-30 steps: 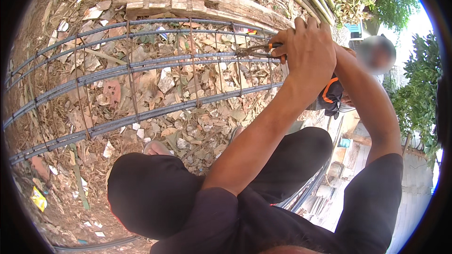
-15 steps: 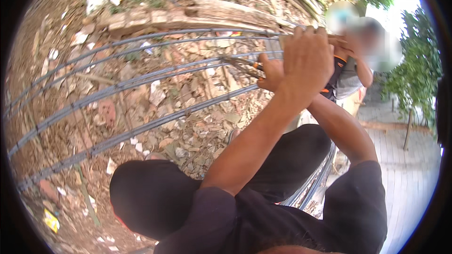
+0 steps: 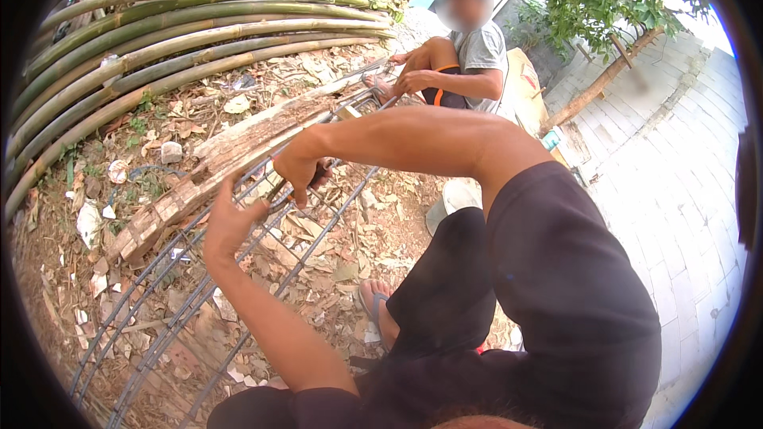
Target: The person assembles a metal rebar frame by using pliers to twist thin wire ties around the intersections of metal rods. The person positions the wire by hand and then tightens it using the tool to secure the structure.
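A long cage of thin steel reinforcing bars (image 3: 282,270) runs diagonally over the ground before me, with cross ties along it. My right hand (image 3: 298,167) reaches over the cage, bent at the wrist and closed on dark pliers (image 3: 278,195) with orange on the handles. The jaws point down toward the bars; what they touch is too small to tell. Beside them on the left, my left hand (image 3: 228,229) is over the bars with thumb and index finger apart. Its other fingers are partly hidden, and I see nothing held in it.
A weathered timber beam (image 3: 238,131) lies along the cage's far side. Several bamboo poles (image 3: 199,28) are stacked beyond it. Another person (image 3: 481,52) sits at the cage's far end, hands near the bars. A pale bucket (image 3: 455,202) stands by my knee; paving (image 3: 660,191) lies right.
My view has turned, bringing the bamboo and the other person further into sight. My arms are no longer crossed; my left hand has come to the left of the pliers, which my right hand still holds.
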Demonstrator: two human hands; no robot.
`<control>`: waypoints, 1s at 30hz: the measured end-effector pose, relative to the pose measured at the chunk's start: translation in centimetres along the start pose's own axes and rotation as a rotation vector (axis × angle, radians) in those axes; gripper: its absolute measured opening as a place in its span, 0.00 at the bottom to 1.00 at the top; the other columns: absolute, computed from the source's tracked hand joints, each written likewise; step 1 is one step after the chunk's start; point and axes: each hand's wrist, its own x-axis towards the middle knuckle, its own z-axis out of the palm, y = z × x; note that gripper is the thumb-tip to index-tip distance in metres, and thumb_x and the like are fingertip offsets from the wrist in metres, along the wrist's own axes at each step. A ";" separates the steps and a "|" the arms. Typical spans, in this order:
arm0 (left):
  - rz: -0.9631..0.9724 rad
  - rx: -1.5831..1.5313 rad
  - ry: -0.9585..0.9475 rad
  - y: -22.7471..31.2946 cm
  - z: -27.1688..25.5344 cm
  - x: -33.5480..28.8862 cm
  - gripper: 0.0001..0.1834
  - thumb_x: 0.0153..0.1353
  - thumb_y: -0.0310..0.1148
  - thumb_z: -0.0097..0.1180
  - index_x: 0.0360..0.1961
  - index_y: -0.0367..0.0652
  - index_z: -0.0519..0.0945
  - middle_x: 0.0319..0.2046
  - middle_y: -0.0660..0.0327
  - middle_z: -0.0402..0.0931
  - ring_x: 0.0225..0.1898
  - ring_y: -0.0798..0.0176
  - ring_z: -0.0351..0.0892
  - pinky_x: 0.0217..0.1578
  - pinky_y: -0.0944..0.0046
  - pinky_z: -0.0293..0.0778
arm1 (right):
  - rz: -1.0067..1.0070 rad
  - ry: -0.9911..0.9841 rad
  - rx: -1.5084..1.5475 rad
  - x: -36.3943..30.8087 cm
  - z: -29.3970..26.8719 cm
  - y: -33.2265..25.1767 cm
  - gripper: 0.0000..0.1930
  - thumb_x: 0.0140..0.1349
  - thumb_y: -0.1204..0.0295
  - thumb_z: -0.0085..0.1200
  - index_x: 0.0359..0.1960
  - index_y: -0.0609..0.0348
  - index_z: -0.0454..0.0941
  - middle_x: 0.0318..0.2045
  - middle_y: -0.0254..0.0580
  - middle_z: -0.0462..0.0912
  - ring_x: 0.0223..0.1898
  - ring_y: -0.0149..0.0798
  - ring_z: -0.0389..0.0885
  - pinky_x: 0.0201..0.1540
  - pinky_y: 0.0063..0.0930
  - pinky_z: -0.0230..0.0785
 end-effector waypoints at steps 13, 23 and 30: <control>0.033 0.170 0.199 -4.8 9.0 4.9 0.17 0.55 0.30 0.69 0.45 0.40 0.82 0.38 0.47 0.87 0.42 0.37 0.86 0.40 0.44 0.79 | -0.339 1.251 -1.228 -0.8 3.0 1.1 0.08 0.62 0.67 0.61 0.28 0.55 0.87 0.34 0.45 0.90 0.38 0.45 0.90 0.38 0.44 0.81; -0.001 0.310 0.523 -4.5 12.8 4.3 0.22 0.50 0.34 0.76 0.46 0.43 0.82 0.28 0.52 0.85 0.34 0.42 0.86 0.39 0.45 0.77 | 0.055 0.240 -0.310 -0.8 -1.6 -0.3 0.15 0.49 0.62 0.75 0.30 0.62 0.88 0.24 0.43 0.87 0.27 0.45 0.88 0.28 0.39 0.79; 0.001 -0.073 0.088 -5.7 7.4 6.2 0.13 0.50 0.29 0.69 0.36 0.38 0.80 0.27 0.52 0.83 0.31 0.46 0.84 0.33 0.49 0.76 | -0.425 1.152 -1.149 0.3 1.0 1.4 0.08 0.63 0.67 0.60 0.27 0.54 0.85 0.31 0.40 0.89 0.33 0.43 0.88 0.31 0.41 0.77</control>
